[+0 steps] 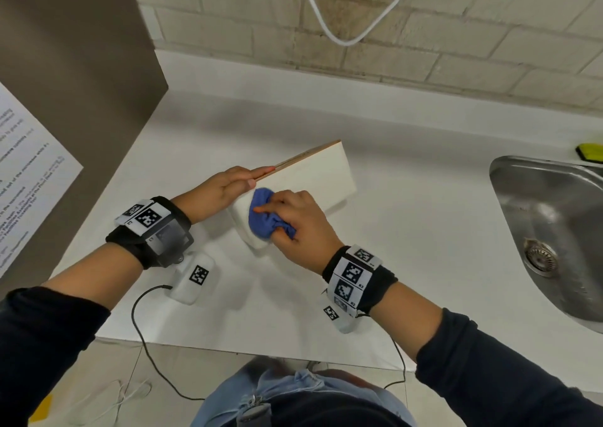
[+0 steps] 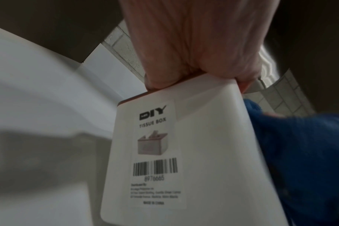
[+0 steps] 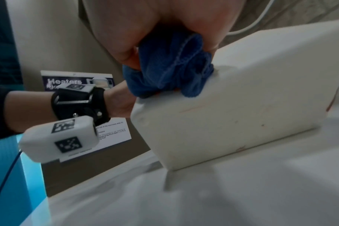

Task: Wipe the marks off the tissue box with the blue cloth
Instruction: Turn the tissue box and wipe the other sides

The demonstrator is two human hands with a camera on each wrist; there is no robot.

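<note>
You are working at a white countertop [image 1: 408, 237] that fills the middle of the head view, with a brown panel [image 1: 75, 67] rising at the upper left, one printed notice [image 1: 29, 178] stuck to it, and a pale brick wall [image 1: 456, 28] across the top where one white cable [image 1: 346, 39] loops down. Left of centre, your left hand [image 1: 228, 190] lies along the top edge of the one tissue box [image 1: 313, 175], fingers straight and pressed together, thumb against the near face. The box sits tilted on the counter at the centre of the frame, and the left wrist view shows its barcode label [image 2: 155, 152]. Just right of that, your right hand [image 1: 300, 224] has its fingers curled around the one bunched blue cloth [image 1: 264, 217], pressing it onto the box's near end. In the right wrist view several faint reddish marks [image 3: 242, 147] show on the box's side. At the right edge sits one steel sink [image 1: 554, 230], with one yellow-green object [image 1: 590, 152] behind it.
</note>
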